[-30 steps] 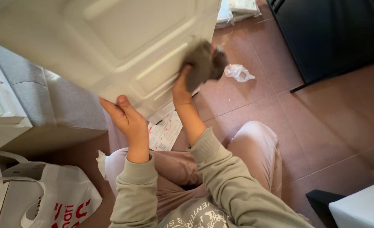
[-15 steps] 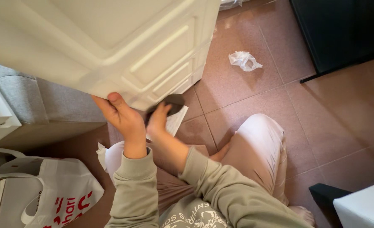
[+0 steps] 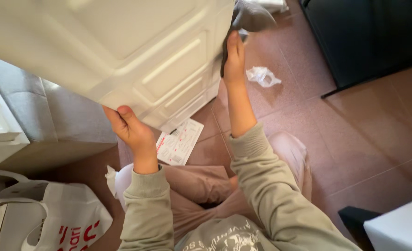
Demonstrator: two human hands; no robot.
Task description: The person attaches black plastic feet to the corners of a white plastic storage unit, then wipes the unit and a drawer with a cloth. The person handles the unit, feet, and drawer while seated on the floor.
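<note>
Two hands up | left hand (image 3: pixel 132 130) grips door (image 3: pixel 122 51) | right hand (image 3: pixel 234 58) presses cloth (image 3: pixel 250 16)

A panelled door (image 3: pixel 122 51) stands ahead of me, filling the upper left. My left hand (image 3: pixel 130 129) grips its lower edge; my right hand (image 3: pixel 234 58) presses a cloth (image 3: pixel 252 16) against its right edge. A printed sheet (image 3: pixel 180 142) lies on the floor (image 3: pixel 354 125) below the door, between my arms. A crumpled wrapper (image 3: pixel 262 75) lies on the floor to the right. A bag (image 3: pixel 43 223) sits at my lower left.
</note>
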